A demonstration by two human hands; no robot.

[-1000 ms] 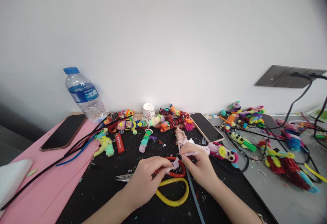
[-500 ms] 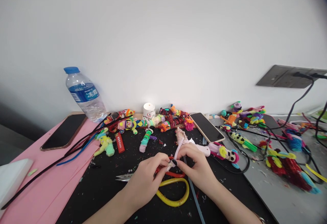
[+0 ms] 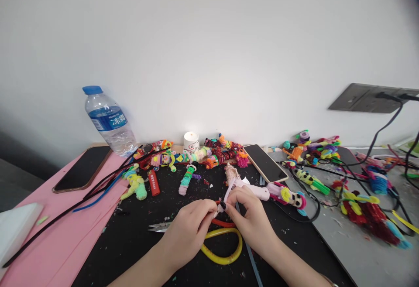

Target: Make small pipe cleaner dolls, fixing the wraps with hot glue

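My left hand (image 3: 187,228) is closed, its thumb and index finger pinching a small pale fuzzy piece (image 3: 220,210) with a black part at its top. From the other side my right hand (image 3: 251,217) closes its fingertips on the same piece; a pale strip rises beside them. The piece is too small and too covered by fingers to name surely. Under both hands lie scissors (image 3: 238,245) with yellow and red handles, their blades pointing left. A pale pink glue gun (image 3: 260,192) with a crusted nozzle lies just behind my right hand.
A black mat (image 3: 131,252) carries colourful pipe-cleaner dolls (image 3: 188,180), a red lighter (image 3: 153,183), a white paper cup (image 3: 191,141) and a phone (image 3: 265,162). A water bottle (image 3: 109,123) and another phone (image 3: 81,169) stand left. Black cables (image 3: 49,230) cross pink paper; a glue stick (image 3: 252,256) lies in front.
My hands have shifted slightly; the left turns a little and its fingers cover more of the small piece, whose black part now sits a bit higher. The things around have not moved.
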